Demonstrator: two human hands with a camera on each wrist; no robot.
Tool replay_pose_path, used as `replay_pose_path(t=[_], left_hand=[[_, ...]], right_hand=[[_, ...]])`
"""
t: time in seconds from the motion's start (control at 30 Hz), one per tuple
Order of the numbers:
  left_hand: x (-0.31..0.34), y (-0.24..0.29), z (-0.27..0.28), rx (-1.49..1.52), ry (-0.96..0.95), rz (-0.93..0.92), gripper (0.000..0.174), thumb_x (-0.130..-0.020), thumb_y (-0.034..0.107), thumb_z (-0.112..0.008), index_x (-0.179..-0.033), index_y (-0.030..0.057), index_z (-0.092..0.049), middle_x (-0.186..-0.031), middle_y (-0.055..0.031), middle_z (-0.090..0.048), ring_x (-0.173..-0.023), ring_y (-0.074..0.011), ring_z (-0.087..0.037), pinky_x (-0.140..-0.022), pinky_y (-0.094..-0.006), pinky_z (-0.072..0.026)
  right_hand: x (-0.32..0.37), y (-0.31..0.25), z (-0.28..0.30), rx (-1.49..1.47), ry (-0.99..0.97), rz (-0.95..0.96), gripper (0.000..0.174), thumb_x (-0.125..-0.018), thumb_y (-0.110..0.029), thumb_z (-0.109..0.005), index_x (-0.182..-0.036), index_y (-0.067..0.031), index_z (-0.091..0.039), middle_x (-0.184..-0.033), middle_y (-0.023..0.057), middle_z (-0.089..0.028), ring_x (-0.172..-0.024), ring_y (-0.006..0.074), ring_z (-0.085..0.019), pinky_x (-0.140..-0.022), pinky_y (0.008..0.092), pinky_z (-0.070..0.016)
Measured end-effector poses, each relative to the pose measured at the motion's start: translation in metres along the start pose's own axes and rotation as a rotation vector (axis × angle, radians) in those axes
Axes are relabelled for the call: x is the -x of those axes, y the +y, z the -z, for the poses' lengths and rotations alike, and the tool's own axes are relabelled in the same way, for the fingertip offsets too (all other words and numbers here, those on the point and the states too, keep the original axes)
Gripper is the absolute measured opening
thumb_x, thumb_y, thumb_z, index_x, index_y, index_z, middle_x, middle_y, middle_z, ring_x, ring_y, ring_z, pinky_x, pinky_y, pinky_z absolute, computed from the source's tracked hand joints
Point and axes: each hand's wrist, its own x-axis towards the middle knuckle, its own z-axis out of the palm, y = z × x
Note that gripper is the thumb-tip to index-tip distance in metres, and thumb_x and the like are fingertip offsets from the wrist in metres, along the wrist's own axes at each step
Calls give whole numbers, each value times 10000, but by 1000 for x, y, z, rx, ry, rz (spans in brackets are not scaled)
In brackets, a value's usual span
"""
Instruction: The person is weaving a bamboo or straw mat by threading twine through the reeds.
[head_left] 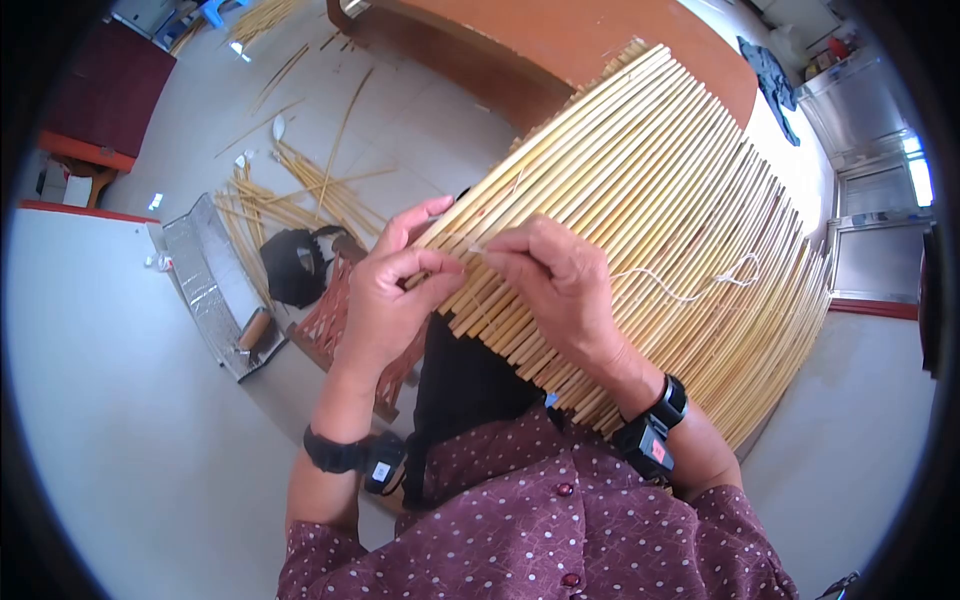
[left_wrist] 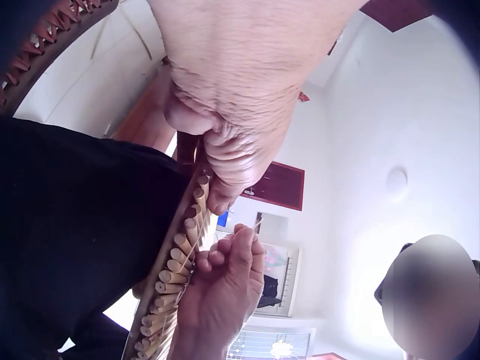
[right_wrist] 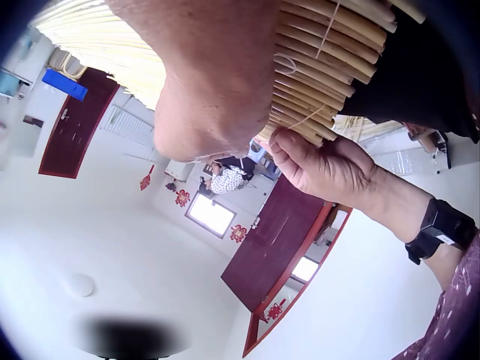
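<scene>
Smooth, pale, wood-like sticks (head_left: 640, 170); matt string (head_left: 660, 285).

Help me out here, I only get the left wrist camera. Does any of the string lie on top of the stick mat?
Observer: Yes. In the head view, the white string trails from beside the right hand across the face of the stick mat and ends in a loose loop.

Operator: Got it. Are there spare sticks piled up nearby?

Observer: Yes. The head view shows loose sticks piled crisscross on the floor, out beyond the left hand.
</scene>
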Motion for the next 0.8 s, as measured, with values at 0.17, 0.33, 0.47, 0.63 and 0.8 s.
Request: replay_pose_path(t=[0.17,0.33,0.47,0.63,0.8], left_hand=[[0,1,1,-1,-10,-16,109,-740,-41,-734,-843,-12,-718,-1365,-138,-533,-1233,-232,-529,-1009,-325,-433],[1,3,-1,29,1,14,126,-735,-41,-746,-855,-7,-724,-1363,-136,-533,-1232,-228,-532,-1012,-322,-436],[2,7,-1,20,-2,19,130,-756,-40,-736,-884,-26,-715,-1366,-152,-533,-1230,-222,-527,-1008,-320,-429],[1,8,-2,13,7,29,172,-746,-44,-740,-916,-24,-725,-1362,-159,-536,-1222,-221,-536,-1005,-317,-436],[1,10,-2,32,11,57,189,-736,-57,-740,-919,-9,-741,-1360,-153,-530,-1234,-227,-530,-1011,-322,-444]], right_hand=[[-3,-3,-3,90,-56,29,50,-840,-52,-648,-879,-46,-618,-794,105,-587,-711,286,-632,-612,358,-510],[-4,-3,-5,94,-72,43,46,-830,-61,-641,-867,-62,-614,-774,98,-572,-686,291,-626,-591,379,-503],[-4,0,-6,132,-100,85,64,-809,-62,-649,-863,-66,-614,-741,87,-561,-646,281,-614,-565,376,-493],[-5,-2,-6,225,-127,126,84,-767,-7,-666,-809,-42,-602,-725,74,-548,-623,252,-594,-555,348,-481],[-8,-8,-3,368,-191,250,97,-741,-69,-617,-822,-32,-578,-699,74,-505,-654,251,-588,-560,375,-494]])
